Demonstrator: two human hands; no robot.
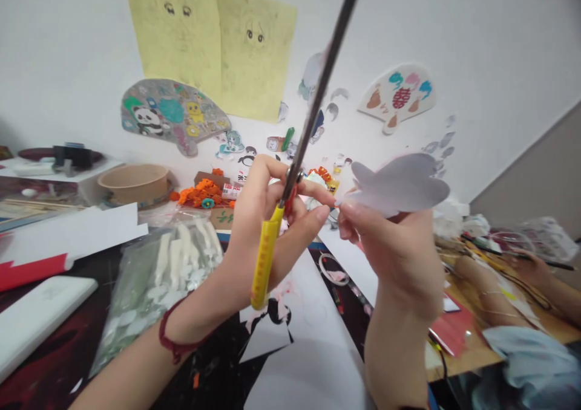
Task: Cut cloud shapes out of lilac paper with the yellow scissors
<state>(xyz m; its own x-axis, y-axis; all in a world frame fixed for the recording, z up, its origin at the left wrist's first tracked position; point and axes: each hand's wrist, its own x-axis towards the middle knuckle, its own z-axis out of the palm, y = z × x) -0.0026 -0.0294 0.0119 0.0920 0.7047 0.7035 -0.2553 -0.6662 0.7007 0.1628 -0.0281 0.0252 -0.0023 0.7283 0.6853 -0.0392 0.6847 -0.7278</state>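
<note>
My left hand [276,228], with a dark red cord bracelet at the wrist, is raised over the desk. Its curled fingers hold a pair of scissors [313,120] with a long dark metal blade slanting up, a visible pivot, a yellow handle and some red beside it. Its thumb and index finger reach to the right, close to the other hand's fingertips. A pale grey-white paper cutout [399,183] with rounded lobes is pinched in my right hand [390,247], between thumb and fingers. Whether the left fingertips touch the paper edge I cannot tell.
White paper [308,361] and small scraps lie below my hands. On the left are a clear plastic bag [145,295], a white slab-like device [45,313] and a round tan container [134,183]. Another person's forearm [485,289] rests at the right. Drawings hang on the wall.
</note>
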